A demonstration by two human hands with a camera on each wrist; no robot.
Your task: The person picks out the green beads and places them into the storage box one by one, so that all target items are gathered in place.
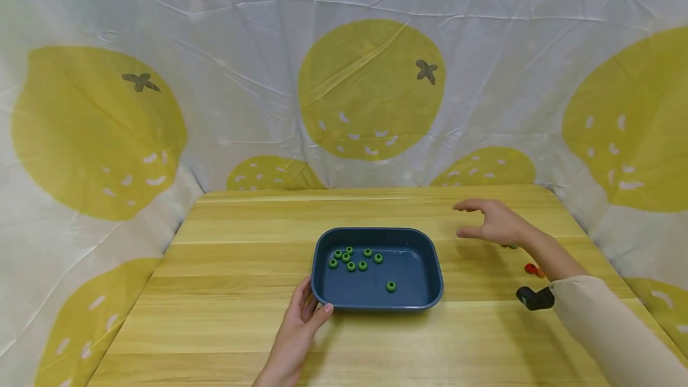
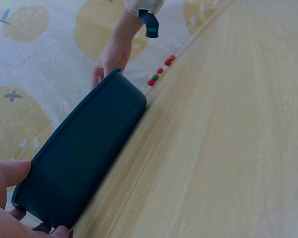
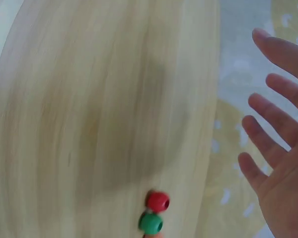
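Observation:
A dark blue rectangular tray (image 1: 376,308) stands on the table in the head view, with several green beads (image 1: 362,266) inside, mostly towards its left half. My left hand (image 1: 294,327) grips the tray's near left corner, thumb at the rim and fingers against the side below. To the right of the tray, my right hand (image 1: 497,223) hovers above the table with nothing in it. Its fingers (image 3: 273,119) are spread and relaxed in the right wrist view. Beneath that hand lie a red bead (image 3: 158,201) and a green bead (image 3: 151,224), touching or nearly so.
Near the right forearm lie another red bead (image 1: 530,268) and an orange bead (image 1: 540,272), partly covered by the arm. A black device (image 1: 534,298) sits at the right wrist. Lemon-print cloth (image 1: 371,88) hangs behind and beside the wooden table (image 1: 242,291).

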